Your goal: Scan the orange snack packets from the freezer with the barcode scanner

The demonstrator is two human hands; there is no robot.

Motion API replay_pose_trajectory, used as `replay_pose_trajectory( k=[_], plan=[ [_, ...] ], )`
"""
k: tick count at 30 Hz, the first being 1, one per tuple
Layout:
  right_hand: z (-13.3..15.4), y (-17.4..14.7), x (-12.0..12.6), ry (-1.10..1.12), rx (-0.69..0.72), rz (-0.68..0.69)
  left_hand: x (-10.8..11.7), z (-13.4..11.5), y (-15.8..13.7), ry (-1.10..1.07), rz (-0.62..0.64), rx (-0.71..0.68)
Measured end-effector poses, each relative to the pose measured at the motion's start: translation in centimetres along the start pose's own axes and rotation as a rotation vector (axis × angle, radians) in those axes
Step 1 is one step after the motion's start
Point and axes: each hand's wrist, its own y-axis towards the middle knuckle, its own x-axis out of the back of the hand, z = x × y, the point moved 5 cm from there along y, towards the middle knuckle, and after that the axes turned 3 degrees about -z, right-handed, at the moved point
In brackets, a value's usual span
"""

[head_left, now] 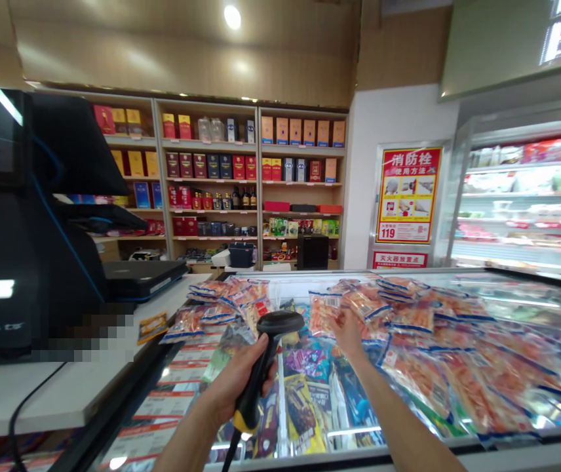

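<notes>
My left hand is wrapped round the handle of a black and yellow barcode scanner, its head tilted up and its cable running down toward me. To the right, my right hand grips the edge of a clear food packet with orange-pink contents, a blue border and a barcode label facing up. More packets of the same kind lie in a heap beside and behind that hand on the freezer's glass top. Another pile of packets sits beyond the scanner on the left.
A chest freezer with colourful bags under its glass stands before me. On the left, a checkout machine rests on a white counter with a small orange packet. Shelves of boxes and a lit refrigerated cabinet stand behind.
</notes>
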Motion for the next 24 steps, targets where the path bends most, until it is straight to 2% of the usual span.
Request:
replay_pose_trajectory(
  k=[5, 12, 17, 20, 24],
  plan=[
    [0.0, 0.0, 0.0, 0.02, 0.011, -0.006, -1.0, 0.5, -0.3, 0.048, -0.012, 0.011],
    [0.0, -0.6, 0.2, 0.065, 0.003, -0.022, -3.2, -0.6, -0.1, 0.065, -0.021, -0.022],
    [0.7, -0.4, 0.6, 0.099, 0.001, -0.065, -2.8, -0.6, 0.6, 0.056, -0.012, -0.026],
    [1.2, 1.0, 2.1, -0.019, -0.028, -0.156, -1.6, -0.7, 0.7, 0.034, -0.04, -0.013],
    [1.7, 3.9, 6.2, -0.161, -0.034, -0.218, -0.2, -1.2, 0.3, 0.035, -0.12, -0.024]
  ],
)
